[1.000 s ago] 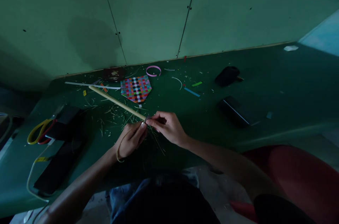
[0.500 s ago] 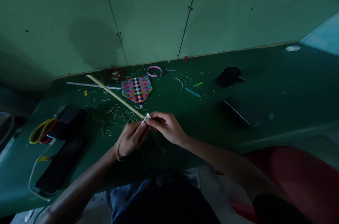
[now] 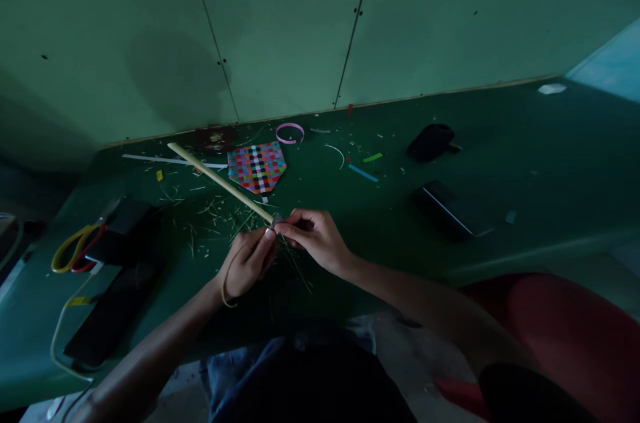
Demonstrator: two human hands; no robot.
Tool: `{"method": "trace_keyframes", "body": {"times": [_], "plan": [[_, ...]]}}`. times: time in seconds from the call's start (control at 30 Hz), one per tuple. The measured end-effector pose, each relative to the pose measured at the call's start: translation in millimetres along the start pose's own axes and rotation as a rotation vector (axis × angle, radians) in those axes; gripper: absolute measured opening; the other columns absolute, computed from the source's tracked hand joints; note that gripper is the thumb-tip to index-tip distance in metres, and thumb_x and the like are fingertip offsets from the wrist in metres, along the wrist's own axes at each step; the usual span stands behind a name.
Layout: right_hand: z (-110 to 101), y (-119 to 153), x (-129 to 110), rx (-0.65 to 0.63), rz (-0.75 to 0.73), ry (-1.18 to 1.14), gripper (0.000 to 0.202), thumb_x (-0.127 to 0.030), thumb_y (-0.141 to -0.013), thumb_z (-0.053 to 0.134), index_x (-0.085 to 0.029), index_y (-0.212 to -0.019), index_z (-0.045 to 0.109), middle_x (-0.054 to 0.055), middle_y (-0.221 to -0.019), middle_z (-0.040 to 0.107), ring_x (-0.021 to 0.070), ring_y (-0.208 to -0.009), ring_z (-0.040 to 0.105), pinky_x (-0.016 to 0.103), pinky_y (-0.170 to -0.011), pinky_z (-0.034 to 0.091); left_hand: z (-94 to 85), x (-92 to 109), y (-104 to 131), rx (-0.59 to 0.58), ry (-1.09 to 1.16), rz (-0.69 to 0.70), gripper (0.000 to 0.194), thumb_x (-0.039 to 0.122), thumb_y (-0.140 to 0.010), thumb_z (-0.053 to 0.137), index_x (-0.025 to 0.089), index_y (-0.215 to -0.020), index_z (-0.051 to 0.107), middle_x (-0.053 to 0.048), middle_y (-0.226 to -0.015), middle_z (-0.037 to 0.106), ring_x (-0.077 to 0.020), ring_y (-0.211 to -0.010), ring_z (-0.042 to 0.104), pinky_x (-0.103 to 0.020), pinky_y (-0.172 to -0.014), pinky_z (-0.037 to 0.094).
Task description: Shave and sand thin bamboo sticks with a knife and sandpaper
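A long pale stick (image 3: pixel 220 181) slants from the back left down to my two hands, its near end between my fingertips. My left hand (image 3: pixel 249 260) is closed round that end, the thumb on top, with a thin band at the wrist. My right hand (image 3: pixel 314 236) pinches a small greyish piece (image 3: pixel 277 219) at the stick's tip; whether it is blade, foil or strip is too dark to tell. Behind the hands lies a woven multicolour piece (image 3: pixel 257 168), pointed toward me, beside the stick. Thin shavings (image 3: pixel 215 213) are scattered under and around the stick.
Scissors (image 3: pixel 75 248) with yellow and red handles, a black box (image 3: pixel 123 236) and a cable (image 3: pixel 60 333) lie at the left. A pink ring (image 3: pixel 290 133) and a blue strip (image 3: pixel 363 173) are behind. A dark pouch (image 3: pixel 431 142) and a phone-like object (image 3: pixel 445 209) lie right; a red chair (image 3: pixel 565 323) stands near.
The small piece in my right fingertips has turned and looks darker than before. The stick's far end has shifted slightly right. Both hands stay nearly where they were.
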State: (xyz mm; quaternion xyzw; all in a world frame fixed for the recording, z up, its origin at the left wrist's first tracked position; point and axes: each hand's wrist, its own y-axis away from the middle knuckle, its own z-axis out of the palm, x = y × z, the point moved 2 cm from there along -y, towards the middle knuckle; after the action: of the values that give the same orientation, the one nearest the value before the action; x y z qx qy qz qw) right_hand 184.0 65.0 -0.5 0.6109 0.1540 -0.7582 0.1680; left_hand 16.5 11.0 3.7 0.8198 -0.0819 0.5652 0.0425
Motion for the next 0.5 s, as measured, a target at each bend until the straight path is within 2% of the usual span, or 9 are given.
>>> {"method": "trace_keyframes", "body": {"times": [0.23, 0.5], "plan": [[0.8, -0.7, -4.7, -0.099, -0.006, -0.052, 0.028, -0.043, -0.081, 0.087, -0.018, -0.087, 0.076, 0.0, -0.072, 0.065, 0.01, -0.058, 0.055, 0.023, -0.049, 0.041, -0.4, -2.5, 0.0, -0.07, 0.064, -0.01, 0.05, 0.05, -0.11, 0.038, 0.016, -0.08, 0.062, 0.005, -0.046, 0.051, -0.0071, -0.036, 0.04, -0.021, -0.041, 0.031], [-0.2, 0.4, -4.9, -0.046, -0.042, 0.003, 0.031, -0.047, -0.08, 0.086, -0.018, -0.081, 0.075, 0.001, -0.075, 0.067, 0.011, -0.06, 0.057, 0.024, -0.051, 0.044, 1.2, -2.2, 0.1, -0.061, 0.071, -0.017, 0.052, 0.05, -0.11, 0.039, 0.015, -0.077, 0.061, 0.005, -0.046, 0.05, -0.0066, -0.036, 0.04, -0.02, -0.041, 0.031]]}}
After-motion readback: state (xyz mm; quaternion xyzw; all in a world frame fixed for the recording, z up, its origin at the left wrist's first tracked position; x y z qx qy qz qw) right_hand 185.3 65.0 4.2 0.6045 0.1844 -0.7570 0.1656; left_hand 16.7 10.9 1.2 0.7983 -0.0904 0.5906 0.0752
